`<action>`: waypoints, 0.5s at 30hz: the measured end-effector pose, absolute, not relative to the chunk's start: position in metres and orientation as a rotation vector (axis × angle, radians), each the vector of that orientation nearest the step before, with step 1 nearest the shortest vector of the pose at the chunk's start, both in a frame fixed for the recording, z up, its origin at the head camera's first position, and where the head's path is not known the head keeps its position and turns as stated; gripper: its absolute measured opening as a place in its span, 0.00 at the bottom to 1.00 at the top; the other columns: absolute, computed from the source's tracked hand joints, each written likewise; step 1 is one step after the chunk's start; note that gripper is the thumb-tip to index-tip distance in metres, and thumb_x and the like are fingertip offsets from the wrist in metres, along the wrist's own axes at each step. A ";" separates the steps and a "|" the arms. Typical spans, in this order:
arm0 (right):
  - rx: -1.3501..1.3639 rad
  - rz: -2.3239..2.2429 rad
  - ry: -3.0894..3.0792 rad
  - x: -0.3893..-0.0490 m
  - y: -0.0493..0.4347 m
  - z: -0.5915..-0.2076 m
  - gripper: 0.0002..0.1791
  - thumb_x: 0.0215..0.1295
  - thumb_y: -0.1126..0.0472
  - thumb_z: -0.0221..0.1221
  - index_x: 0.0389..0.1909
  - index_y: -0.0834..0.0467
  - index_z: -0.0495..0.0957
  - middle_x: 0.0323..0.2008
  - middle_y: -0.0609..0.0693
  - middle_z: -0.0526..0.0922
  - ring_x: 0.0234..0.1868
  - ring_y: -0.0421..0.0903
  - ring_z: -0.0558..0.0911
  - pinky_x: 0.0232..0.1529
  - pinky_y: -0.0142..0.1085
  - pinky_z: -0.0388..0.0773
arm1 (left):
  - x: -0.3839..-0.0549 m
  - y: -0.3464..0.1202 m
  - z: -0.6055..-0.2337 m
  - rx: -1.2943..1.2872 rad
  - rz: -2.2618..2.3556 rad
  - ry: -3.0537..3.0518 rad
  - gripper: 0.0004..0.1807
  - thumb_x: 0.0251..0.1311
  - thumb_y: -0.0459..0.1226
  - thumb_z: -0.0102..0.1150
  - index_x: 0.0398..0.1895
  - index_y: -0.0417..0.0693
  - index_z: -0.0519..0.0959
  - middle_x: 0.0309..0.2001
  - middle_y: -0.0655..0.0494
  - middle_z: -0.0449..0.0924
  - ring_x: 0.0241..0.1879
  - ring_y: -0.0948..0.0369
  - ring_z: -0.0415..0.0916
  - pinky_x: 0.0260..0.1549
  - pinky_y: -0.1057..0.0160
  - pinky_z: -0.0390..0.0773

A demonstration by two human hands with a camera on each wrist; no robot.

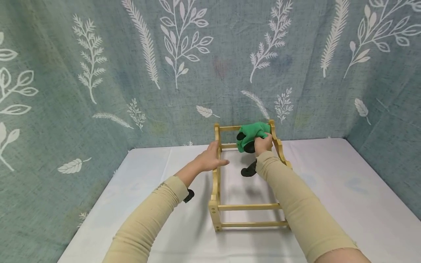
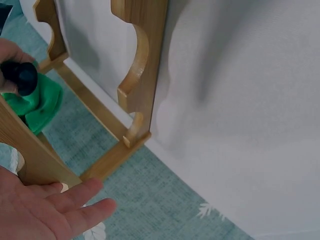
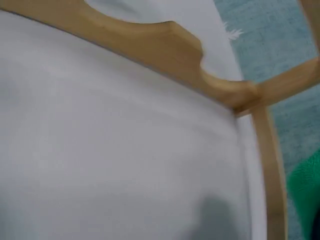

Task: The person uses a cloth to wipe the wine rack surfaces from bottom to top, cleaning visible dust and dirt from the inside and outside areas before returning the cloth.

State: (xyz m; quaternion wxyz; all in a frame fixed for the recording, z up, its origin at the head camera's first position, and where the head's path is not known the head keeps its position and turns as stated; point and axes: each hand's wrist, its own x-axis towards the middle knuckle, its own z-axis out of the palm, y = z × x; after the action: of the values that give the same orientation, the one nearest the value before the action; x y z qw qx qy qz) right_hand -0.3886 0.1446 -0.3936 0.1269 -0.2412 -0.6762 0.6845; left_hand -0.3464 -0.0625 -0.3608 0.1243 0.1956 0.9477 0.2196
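Note:
A wooden rack (image 1: 248, 207) with scalloped side rails stands on the white surface. At its far end, my right hand (image 1: 264, 143) holds a soft green cloth item with black parts (image 1: 256, 128) near the right rail; what exactly it is cannot be told. In the left wrist view, a black rounded part (image 2: 25, 77) sits by the right hand's fingers, with green fabric (image 2: 45, 102) hanging below. My left hand (image 1: 208, 159) is at the left side rail, fingers extended and thumb spread over the inner side. The right wrist view catches only an edge of the green fabric (image 3: 306, 187).
A white cloth (image 1: 332, 204) covers the work surface. Blue-green fabric with white leaf prints (image 1: 227, 47) hangs behind and at both sides, close to the rack's far end. Black wrist-worn devices show under the left sleeve (image 1: 148, 215) and the right sleeve (image 1: 292, 197).

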 end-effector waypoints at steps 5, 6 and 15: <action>-0.654 1.952 -1.977 -0.390 0.144 -0.396 0.22 0.65 0.65 0.49 0.60 0.58 0.61 0.56 0.57 0.67 0.56 0.54 0.68 0.56 0.44 0.66 | -0.347 -0.062 -0.361 0.565 0.630 2.767 0.53 0.56 0.57 0.53 0.72 0.44 0.34 0.72 0.46 0.34 0.67 0.46 0.50 0.61 0.47 0.58; -0.611 1.917 -1.995 -0.391 0.144 -0.396 0.18 0.64 0.66 0.50 0.55 0.61 0.64 0.52 0.58 0.69 0.52 0.54 0.69 0.53 0.43 0.66 | -0.347 -0.062 -0.361 0.562 0.629 2.765 0.53 0.56 0.57 0.53 0.72 0.44 0.34 0.72 0.46 0.34 0.67 0.46 0.51 0.61 0.47 0.58; -0.317 1.914 -2.238 -0.393 0.136 -0.394 0.26 0.64 0.63 0.54 0.61 0.64 0.60 0.59 0.61 0.65 0.59 0.57 0.66 0.57 0.46 0.66 | -0.347 -0.061 -0.360 0.559 0.627 2.767 0.53 0.56 0.57 0.54 0.72 0.45 0.35 0.72 0.47 0.35 0.66 0.45 0.54 0.60 0.48 0.61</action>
State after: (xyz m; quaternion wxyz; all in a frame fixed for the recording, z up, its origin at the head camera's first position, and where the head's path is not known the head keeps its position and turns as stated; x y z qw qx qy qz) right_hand -0.3933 0.1363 -0.3941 0.0896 -0.1067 -0.7525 0.6436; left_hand -0.3465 -0.0615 -0.3599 0.1249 0.1918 0.9494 0.2150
